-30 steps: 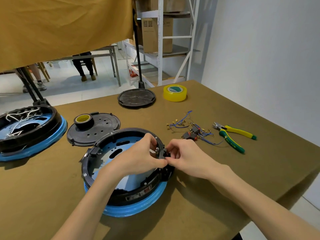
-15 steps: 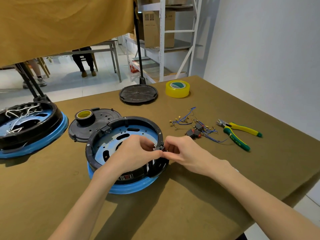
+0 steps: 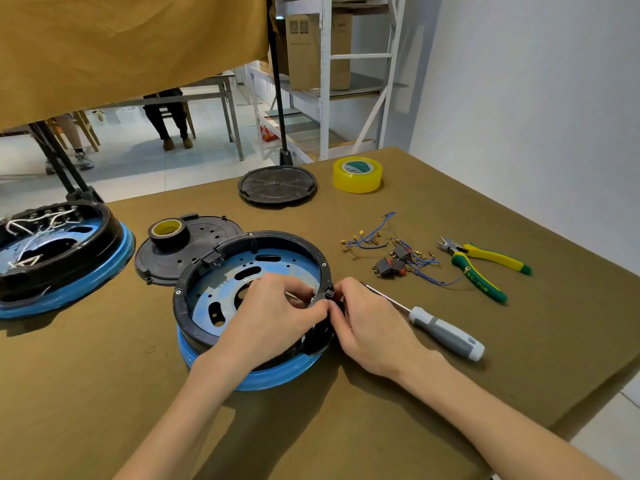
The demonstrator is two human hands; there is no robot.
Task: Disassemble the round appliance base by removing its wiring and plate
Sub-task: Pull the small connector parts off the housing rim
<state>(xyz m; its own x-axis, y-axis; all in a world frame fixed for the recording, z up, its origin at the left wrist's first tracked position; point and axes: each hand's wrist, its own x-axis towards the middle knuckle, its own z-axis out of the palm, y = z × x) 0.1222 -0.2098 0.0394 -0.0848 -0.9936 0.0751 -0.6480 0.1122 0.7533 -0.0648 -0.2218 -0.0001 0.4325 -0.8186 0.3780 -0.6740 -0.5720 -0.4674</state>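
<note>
The base lies under both hands and looks stiff and rather light, so its black rim is the best place to hold. The left hand and right hand pinch a small part at the rim's right side. A screwdriver lies just right of the right hand; loose wires and pliers lie beyond, not in the way.
</note>
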